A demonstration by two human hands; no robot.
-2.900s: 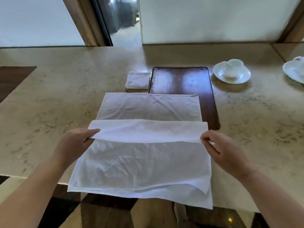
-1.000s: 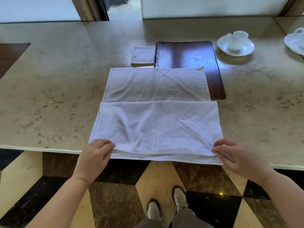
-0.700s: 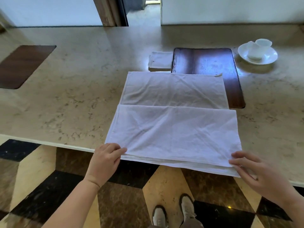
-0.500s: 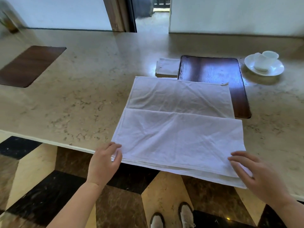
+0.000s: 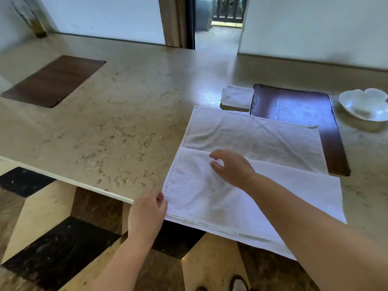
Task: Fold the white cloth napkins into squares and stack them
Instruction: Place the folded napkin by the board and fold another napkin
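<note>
A large white napkin lies on the beige marbled tabletop, partly folded: its near part is doubled over into a band whose upper edge runs across the cloth, and the far part is a single flat layer. The near edge of the folded band hangs just past the tabletop's front rim, over the patterned floor. The napkin's far right corner overlaps a dark wooden placemat.

The left hand is at the napkin's near left corner, its thumb and fingers touching the cloth edge; whether they pinch it or only rest against it I cannot tell. The right hand reaches across the cloth toward the left, above the upper edge of the folded band. Its thumb and forefinger are curved with a gap between them, holding nothing, and I cannot tell whether the hand touches the cloth beneath it.

Just beyond the napkin's far edge, touching the placemat's left side, sits a small folded napkin, already a square. To the right of the placemat is a white cup and saucer, blurred. A 2nd dark placemat lies well apart at the far left, and a glass vase stands at the back left corner by the wall.
</note>
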